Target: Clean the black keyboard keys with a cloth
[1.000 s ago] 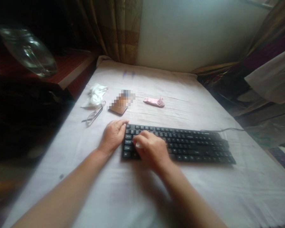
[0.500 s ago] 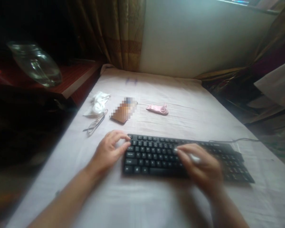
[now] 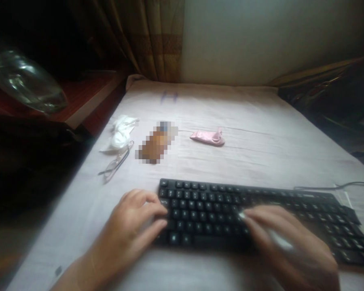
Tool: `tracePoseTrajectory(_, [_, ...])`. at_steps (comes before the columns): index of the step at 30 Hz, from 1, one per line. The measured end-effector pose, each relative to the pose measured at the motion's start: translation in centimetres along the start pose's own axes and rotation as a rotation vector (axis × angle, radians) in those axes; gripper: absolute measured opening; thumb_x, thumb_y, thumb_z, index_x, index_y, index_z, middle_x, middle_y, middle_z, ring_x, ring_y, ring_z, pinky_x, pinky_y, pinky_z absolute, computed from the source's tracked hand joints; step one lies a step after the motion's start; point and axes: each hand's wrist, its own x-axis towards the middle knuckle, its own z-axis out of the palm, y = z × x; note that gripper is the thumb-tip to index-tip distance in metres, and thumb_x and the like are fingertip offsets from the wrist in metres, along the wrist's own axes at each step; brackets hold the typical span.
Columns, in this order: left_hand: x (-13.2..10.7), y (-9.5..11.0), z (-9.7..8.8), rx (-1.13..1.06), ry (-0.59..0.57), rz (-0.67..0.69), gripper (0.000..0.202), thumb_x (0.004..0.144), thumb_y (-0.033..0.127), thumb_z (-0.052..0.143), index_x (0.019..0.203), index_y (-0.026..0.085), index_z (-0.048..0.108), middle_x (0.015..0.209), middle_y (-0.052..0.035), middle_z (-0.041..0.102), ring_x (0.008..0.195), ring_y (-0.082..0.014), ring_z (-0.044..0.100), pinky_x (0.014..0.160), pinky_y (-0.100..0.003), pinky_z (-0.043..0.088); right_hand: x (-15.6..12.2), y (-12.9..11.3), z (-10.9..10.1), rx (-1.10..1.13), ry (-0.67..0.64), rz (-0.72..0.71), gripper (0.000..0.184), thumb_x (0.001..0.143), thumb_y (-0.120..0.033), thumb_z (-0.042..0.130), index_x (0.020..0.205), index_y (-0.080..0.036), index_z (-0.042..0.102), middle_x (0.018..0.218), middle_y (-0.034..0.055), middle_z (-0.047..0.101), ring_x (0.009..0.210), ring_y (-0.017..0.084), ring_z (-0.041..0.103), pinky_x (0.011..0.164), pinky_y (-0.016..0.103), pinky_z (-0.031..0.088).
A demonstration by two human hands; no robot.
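Note:
A black keyboard [image 3: 218,210] lies across a white sheet [image 3: 248,153]. My left hand [image 3: 130,230] sits at its left end, fingers curled against the edge and first keys, bracing it. My right hand [image 3: 291,246] is over the middle keys, blurred by motion, its fingers pinched on a small white thing [image 3: 279,239] whose tip touches the keys. I cannot make out what that white thing is.
Behind the keyboard lie eyeglasses [image 3: 115,163], a crumpled white tissue [image 3: 120,131], a pixelated brown object [image 3: 156,143] and a small pink item [image 3: 208,136]. The keyboard cable [image 3: 336,186] runs off right. A glass jar [image 3: 24,83] rests on a wooden ledge [image 3: 85,93] at left.
My right hand has swept with the white thing from the keyboard's left keys to its middle. My left hand went from lying flat to curled fingers. The view has dropped closer.

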Motion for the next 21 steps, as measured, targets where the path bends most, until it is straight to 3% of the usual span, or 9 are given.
tracePoseTrajectory(6, [0.6,0.8,0.9,0.021,0.026,-0.001,0.018,0.090,0.019,0.062,0.107,0.026,0.062,0.102,-0.0010,0.064,0.096,-0.0170,0.057,0.087,-0.033,0.046,-0.4,0.3,0.0,-0.032,-0.011,-0.069,0.015,0.089,-0.012,0.064,0.101,-0.020,0.067,0.086,0.0034,0.070,0.074,0.014,0.069,0.067,0.022,0.057])
tracePoseTrajectory(9, [0.9,0.6,1.0,0.029,0.055,-0.006,0.012,0.090,0.017,0.060,0.099,0.025,0.064,0.096,-0.0002,0.064,0.091,-0.0162,0.058,0.083,-0.032,0.047,-0.3,-0.2,0.0,-0.044,-0.052,-0.037,0.015,0.088,-0.011,0.064,0.100,-0.021,0.067,0.087,0.0033,0.071,0.074,0.014,0.070,0.068,0.022,0.057])
tracePoseTrajectory(16, [1.1,-0.2,0.1,0.091,0.224,-0.099,0.008,0.091,0.018,0.058,0.089,0.024,0.063,0.088,-0.0003,0.064,0.087,-0.0173,0.059,0.080,-0.032,0.047,0.0,-1.2,0.2,0.016,-0.074,0.041,0.014,0.089,-0.017,0.063,0.100,-0.025,0.067,0.084,0.0036,0.072,0.070,0.017,0.071,0.062,0.025,0.059])
tracePoseTrajectory(21, [1.3,0.8,1.1,0.065,0.185,-0.077,0.011,0.090,0.023,0.062,0.100,0.025,0.065,0.096,-0.0025,0.065,0.092,-0.0192,0.060,0.081,-0.034,0.049,0.1,-0.9,0.2,0.067,-0.116,0.050,0.014,0.089,-0.020,0.062,0.099,-0.026,0.070,0.084,0.0041,0.073,0.069,0.017,0.072,0.062,0.023,0.059])
